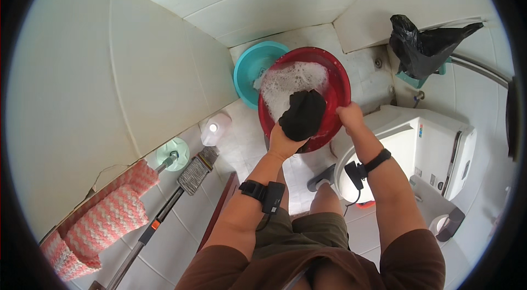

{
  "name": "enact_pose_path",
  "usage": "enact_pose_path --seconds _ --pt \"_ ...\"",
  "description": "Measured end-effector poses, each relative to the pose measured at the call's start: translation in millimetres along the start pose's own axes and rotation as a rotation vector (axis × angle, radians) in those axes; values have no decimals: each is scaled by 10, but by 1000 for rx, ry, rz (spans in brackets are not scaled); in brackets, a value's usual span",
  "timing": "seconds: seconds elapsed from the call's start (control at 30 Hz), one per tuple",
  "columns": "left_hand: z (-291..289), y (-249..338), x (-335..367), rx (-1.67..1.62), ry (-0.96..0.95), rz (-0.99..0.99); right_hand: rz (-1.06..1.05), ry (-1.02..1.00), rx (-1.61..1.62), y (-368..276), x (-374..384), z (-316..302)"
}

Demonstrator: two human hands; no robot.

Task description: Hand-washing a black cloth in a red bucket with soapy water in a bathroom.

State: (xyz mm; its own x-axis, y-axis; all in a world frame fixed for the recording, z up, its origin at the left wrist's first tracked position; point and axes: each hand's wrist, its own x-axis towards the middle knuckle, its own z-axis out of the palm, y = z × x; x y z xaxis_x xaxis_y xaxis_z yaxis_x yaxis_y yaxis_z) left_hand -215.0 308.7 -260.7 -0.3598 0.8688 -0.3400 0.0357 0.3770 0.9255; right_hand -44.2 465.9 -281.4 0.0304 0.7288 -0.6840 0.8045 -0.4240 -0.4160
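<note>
I see my left hand (282, 143) clamped on black cloth (303, 115) over the red basin (343, 82), near side | right hand (350, 116) gripping its right rim | teal basin (243, 74) far left

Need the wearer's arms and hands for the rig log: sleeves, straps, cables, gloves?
Left hand and right hand: no gloves. Short brown sleeves end above the elbows. Each forearm wears a black strap with a dark boxy module; a thin dark cable hangs from the right one, another shows below the left.
</note>
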Motion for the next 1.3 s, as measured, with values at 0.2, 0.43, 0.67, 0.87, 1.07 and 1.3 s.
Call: enact_pose_path --seconds 0.2,0.43,0.67,0.87,1.07,1.3 --pt "-7 88 -40 -22 59 -36 -53 88 -315 -729 99 88" --pt "-109 304 -31 -80 121 5 -147 160 -509 -1203 126 214" --pt "-222 291 -84 -40 199 -31 -143 148 -498 -1737 -143 309" --pt "-362 352 -123 -81 139 -50 -161 161 -564 -1942 -323 392" --pt "-512 392 -170 -61 93 -44 -233 167 -682 -2161 -611 413" --pt "-632 249 -253 -30 192 -86 -401 167 -831 -2283 -733 419"
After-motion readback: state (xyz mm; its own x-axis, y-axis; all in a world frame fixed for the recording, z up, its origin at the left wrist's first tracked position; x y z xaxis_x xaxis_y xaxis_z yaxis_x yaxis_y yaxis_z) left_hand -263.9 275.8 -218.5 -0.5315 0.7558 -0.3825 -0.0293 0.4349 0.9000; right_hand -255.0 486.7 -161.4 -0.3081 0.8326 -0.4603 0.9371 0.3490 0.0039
